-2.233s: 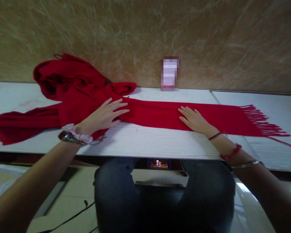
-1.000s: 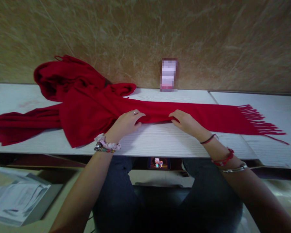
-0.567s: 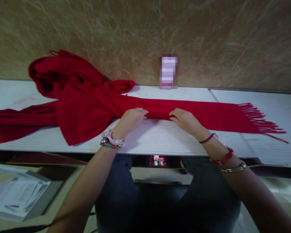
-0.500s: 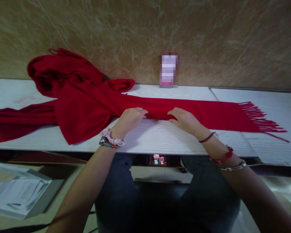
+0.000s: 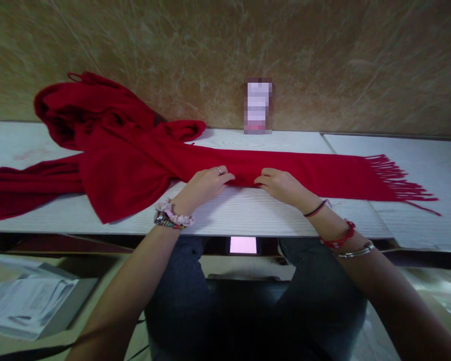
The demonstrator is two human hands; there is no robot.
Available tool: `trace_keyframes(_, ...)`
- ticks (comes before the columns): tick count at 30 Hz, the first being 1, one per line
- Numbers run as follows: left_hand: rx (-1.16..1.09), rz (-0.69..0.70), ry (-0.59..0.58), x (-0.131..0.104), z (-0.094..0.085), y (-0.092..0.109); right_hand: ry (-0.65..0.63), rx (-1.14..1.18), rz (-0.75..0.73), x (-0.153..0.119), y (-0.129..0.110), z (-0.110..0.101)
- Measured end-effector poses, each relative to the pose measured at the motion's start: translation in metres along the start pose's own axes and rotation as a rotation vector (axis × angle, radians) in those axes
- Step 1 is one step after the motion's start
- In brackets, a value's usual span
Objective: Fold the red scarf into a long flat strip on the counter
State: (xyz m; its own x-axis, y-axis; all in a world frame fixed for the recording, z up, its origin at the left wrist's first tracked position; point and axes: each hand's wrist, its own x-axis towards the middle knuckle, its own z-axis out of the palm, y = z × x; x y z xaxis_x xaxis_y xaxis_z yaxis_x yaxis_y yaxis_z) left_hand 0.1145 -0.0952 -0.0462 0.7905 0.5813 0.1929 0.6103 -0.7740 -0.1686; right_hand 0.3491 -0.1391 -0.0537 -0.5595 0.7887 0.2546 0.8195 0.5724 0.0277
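Observation:
A red scarf [image 5: 334, 173] lies lengthwise on the white tabletop, its fringed end spread at the right and the rest loosely heaped at the left. My left hand [image 5: 206, 184] pinches the scarf's near edge around the middle, fingers bent over the cloth. A short way to the right, my right hand [image 5: 280, 184] pinches the same edge between thumb and fingers. Between both hands the strip of cloth lies fairly flat. The fingertips are partly hidden in the fabric.
Against the brown marbled wall [image 5: 225, 55] stands a blurred-out upright object [image 5: 258, 108]. A phone with a lit screen [image 5: 243, 245] sits just below the table's front edge. Down at the left, a grey box [image 5: 65, 306] holds papers. The tabletop [image 5: 417, 160] has a seam at the right.
My hands have come slightly closer together along the scarf's near edge, the right fingers now curled tighter. The view has shifted a little. The phone screen went from a cartoon picture to plain pale pink.

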Motion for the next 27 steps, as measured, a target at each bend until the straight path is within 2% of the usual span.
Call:
trace_keyframes(5,0.043,0.028,-0.042,-0.0009,-0.0025,0.0023,0.033,-0.009,-0.079,0.0009,-0.0023,0.0026)
trace_keyframes(9,0.081,0.047,-0.061,-0.0053,-0.005,0.0011,0.026,-0.056,-0.074,0.0004,-0.0058,0.0008)
trace_keyframes(14,0.091,0.039,-0.018,-0.0062,-0.0014,0.0009,0.015,-0.048,-0.057,-0.0008,-0.0074,0.0005)
trace_keyframes(20,0.079,0.058,-0.028,-0.0046,0.0005,-0.0007,0.043,0.027,-0.078,-0.0008,-0.0044,0.0083)
trace_keyframes(24,0.04,0.086,0.007,-0.0045,0.0022,-0.002,0.023,0.058,-0.084,-0.002,-0.004,0.0069)
trace_keyframes(27,0.002,0.1,-0.008,-0.0044,0.0039,-0.0045,0.001,0.067,-0.102,-0.0035,-0.0045,0.0051)
